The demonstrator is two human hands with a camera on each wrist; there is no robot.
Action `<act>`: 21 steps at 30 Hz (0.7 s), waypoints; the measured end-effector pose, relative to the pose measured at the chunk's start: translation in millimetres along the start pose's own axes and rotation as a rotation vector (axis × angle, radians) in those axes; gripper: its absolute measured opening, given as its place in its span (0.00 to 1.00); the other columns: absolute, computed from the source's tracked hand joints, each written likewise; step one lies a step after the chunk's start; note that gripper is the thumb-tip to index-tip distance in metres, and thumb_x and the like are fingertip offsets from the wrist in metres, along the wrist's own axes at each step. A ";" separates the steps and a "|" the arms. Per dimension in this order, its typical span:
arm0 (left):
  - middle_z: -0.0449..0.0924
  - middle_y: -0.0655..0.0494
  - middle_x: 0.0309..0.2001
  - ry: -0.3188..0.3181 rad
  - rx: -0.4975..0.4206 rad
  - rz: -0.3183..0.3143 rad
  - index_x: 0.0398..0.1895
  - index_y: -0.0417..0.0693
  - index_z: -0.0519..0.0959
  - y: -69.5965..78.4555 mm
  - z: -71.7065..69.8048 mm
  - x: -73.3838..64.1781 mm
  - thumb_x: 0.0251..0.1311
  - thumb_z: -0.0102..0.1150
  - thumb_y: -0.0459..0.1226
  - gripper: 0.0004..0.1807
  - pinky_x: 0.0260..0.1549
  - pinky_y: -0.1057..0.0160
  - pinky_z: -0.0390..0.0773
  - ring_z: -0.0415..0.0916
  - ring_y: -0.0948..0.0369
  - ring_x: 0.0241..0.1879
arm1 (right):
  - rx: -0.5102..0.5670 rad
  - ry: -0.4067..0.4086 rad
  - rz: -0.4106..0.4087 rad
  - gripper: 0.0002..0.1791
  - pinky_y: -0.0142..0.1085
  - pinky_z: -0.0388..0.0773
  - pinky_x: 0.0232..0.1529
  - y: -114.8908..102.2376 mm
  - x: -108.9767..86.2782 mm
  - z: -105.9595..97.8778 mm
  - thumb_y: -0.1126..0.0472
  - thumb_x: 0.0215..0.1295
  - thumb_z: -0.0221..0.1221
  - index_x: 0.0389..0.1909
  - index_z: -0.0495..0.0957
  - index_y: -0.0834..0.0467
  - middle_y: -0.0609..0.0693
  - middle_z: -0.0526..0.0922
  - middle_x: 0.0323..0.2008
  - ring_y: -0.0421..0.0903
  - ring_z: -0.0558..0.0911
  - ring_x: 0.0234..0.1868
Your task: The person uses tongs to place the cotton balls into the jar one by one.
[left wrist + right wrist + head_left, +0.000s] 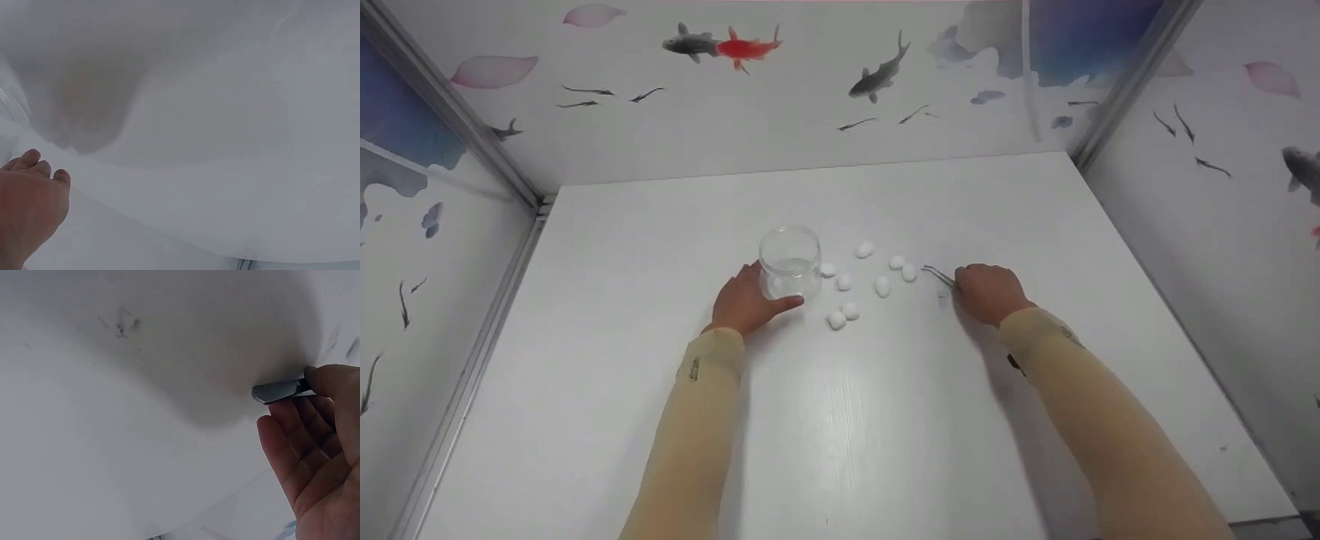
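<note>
A clear jar [791, 261], upright on the table [840, 427], is grasped by the left hand [744, 303]; tweezers [940, 277] are pinched by the right hand [991, 292], near scattered white balls [883, 286]. Balls could be rolled away if nudged off-centre by the tips.

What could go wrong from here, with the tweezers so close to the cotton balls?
Tweezers: their tips, held by the right hand, might nudge the wrong one, since the two nearest cotton balls sit close together.
Clear jar: if the left hand shifts it, it might push away the cotton ball right beside it.
</note>
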State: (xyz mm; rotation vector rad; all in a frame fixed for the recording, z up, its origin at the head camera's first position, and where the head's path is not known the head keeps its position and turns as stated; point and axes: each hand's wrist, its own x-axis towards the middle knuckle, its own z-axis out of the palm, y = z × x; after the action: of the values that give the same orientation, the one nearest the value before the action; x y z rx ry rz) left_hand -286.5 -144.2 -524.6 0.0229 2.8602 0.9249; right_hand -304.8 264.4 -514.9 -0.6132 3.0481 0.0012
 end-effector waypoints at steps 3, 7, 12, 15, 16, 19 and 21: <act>0.67 0.45 0.69 -0.003 -0.033 -0.016 0.76 0.46 0.59 -2.1 2.6 2.7 0.49 0.71 0.64 0.56 0.69 0.48 0.61 0.63 0.46 0.68 | 0.013 0.004 0.002 0.08 0.50 0.79 0.29 -1.6 -0.5 -0.9 0.67 0.71 0.54 0.32 0.78 0.63 0.56 0.79 0.26 0.52 0.76 0.25; 0.66 0.44 0.70 -0.002 -0.060 -0.024 0.76 0.45 0.58 -3.6 5.0 5.6 0.48 0.73 0.61 0.57 0.69 0.49 0.61 0.62 0.46 0.69 | 0.022 -0.003 0.016 0.07 0.49 0.80 0.31 -4.1 0.5 -2.8 0.66 0.71 0.55 0.34 0.79 0.64 0.56 0.79 0.27 0.51 0.76 0.26; 0.63 0.49 0.73 -0.008 -0.114 -0.026 0.78 0.48 0.56 -2.2 8.8 7.3 0.49 0.75 0.57 0.57 0.71 0.51 0.58 0.59 0.49 0.72 | 0.022 -0.011 0.029 0.07 0.49 0.81 0.33 -6.0 2.7 -2.7 0.65 0.71 0.56 0.37 0.81 0.64 0.57 0.81 0.29 0.52 0.79 0.29; 0.63 0.50 0.73 -0.012 -0.135 -0.039 0.77 0.49 0.57 -0.8 10.9 7.2 0.48 0.77 0.55 0.56 0.72 0.52 0.57 0.58 0.51 0.72 | 0.013 -0.003 0.029 0.07 0.49 0.82 0.34 -6.1 4.4 -1.6 0.66 0.71 0.56 0.38 0.81 0.64 0.57 0.82 0.30 0.53 0.80 0.30; 0.63 0.50 0.73 -0.012 -0.136 -0.040 0.77 0.49 0.57 -0.5 11.4 7.2 0.49 0.77 0.54 0.55 0.72 0.53 0.57 0.58 0.51 0.72 | 0.013 -0.001 0.030 0.07 0.49 0.82 0.34 -6.1 4.6 -1.5 0.66 0.71 0.56 0.38 0.81 0.64 0.58 0.82 0.31 0.54 0.80 0.30; 0.64 0.49 0.72 -0.009 -0.144 -0.049 0.76 0.48 0.58 0.5 12.6 7.1 0.49 0.77 0.53 0.54 0.71 0.53 0.57 0.58 0.51 0.72 | 0.016 0.010 0.033 0.07 0.49 0.82 0.34 -4.9 4.9 -0.6 0.66 0.71 0.56 0.38 0.81 0.64 0.58 0.82 0.30 0.53 0.80 0.29; 0.64 0.48 0.72 -0.008 -0.141 -0.057 0.76 0.46 0.58 0.8 13.2 6.8 0.49 0.76 0.54 0.55 0.71 0.52 0.57 0.59 0.50 0.71 | 0.020 0.018 0.032 0.07 0.49 0.82 0.33 -3.6 4.1 -0.3 0.66 0.71 0.56 0.37 0.81 0.64 0.57 0.82 0.30 0.53 0.80 0.29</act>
State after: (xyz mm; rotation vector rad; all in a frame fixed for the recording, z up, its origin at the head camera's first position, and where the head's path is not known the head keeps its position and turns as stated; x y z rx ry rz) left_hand -291.6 -135.5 -535.6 -0.0696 2.7652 1.1097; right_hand -307.2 259.5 -514.7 -0.5668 3.0707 -0.0347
